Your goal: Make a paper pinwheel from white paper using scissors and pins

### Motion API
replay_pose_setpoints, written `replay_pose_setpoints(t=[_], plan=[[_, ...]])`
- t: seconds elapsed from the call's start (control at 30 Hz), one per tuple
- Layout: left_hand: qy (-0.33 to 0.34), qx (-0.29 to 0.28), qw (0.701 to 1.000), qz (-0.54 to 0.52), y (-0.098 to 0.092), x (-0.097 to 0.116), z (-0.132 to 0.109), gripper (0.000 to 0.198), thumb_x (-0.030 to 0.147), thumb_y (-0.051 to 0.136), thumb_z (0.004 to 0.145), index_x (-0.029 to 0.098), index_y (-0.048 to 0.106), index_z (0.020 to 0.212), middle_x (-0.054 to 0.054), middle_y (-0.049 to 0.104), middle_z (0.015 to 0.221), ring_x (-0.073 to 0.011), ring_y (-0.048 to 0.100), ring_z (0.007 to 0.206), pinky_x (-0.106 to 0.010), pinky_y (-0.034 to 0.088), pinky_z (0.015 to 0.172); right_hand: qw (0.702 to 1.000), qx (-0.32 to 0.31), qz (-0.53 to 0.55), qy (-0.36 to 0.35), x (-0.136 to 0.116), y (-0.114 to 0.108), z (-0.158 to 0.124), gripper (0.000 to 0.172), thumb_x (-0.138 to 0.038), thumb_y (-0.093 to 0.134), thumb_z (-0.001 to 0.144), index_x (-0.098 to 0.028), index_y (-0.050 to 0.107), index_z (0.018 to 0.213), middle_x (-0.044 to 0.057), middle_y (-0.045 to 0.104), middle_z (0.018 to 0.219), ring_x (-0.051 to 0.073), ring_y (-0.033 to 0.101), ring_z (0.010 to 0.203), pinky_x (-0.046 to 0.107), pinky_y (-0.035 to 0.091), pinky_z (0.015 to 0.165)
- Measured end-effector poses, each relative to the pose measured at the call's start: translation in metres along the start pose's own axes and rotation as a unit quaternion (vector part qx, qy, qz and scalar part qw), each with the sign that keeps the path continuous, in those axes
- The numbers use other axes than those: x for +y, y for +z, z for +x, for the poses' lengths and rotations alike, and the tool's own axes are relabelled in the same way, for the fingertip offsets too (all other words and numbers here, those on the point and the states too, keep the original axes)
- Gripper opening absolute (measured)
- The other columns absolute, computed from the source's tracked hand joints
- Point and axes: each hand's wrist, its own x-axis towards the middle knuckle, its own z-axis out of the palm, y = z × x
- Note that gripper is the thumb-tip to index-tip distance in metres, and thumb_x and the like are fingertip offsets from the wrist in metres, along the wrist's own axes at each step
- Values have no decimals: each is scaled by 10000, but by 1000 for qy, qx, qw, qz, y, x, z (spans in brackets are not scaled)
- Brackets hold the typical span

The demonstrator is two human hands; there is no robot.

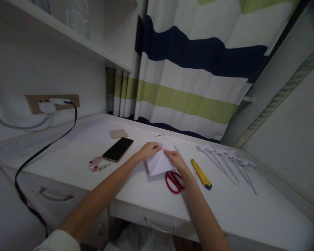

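Observation:
A folded sheet of white paper (159,164) is held between my two hands above the desk, a crease running down to its near corner. At its upper left edge, the thumb and fingers of my left hand (149,150) pinch it. My right hand (174,157) grips the upper right edge the same way. Red-handled scissors (174,182) lie just under my right wrist, their blades hidden by the paper and hand. To the right of that forearm rests a yellow utility knife (201,174).
Several folded white paper pieces with long stems (225,157) lie at the right. Left of my hands are a black phone (118,150), a beaded bracelet (97,164) and a beige card (118,134). A black cable (52,142) hangs from the wall socket (31,104) past the desk's left end.

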Motion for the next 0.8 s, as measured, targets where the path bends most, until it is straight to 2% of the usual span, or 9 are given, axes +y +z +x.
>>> replay_pose_setpoints(t=[0.23, 0.5, 0.8], plan=[[-6, 73, 997, 13, -13, -18, -6, 256, 298, 458, 823, 130, 514, 1009, -51, 541, 1000, -185, 544, 850, -360, 460, 719, 998, 48, -31, -21, 0, 0, 5, 231, -306, 450, 835, -135, 524, 972, 34, 573, 902, 129, 571, 716, 297, 483, 612], [-20, 47, 999, 10, -13, -29, -10, 249, 300, 453, 825, 139, 520, 1003, -49, 540, 1006, -184, 543, 847, -354, 461, 720, 987, 131, -80, -45, 4, -10, 6, 238, -316, 449, 834, -135, 529, 965, 32, 571, 913, 142, 569, 742, 312, 478, 637], [-37, 50, 998, -5, -22, -26, -13, 263, 304, 460, 822, 128, 514, 1010, -49, 541, 997, -188, 545, 847, -360, 461, 716, 987, 111, -95, -62, 3, -8, 7, 232, -311, 450, 835, -130, 531, 955, 27, 575, 884, 130, 571, 709, 296, 481, 610]])
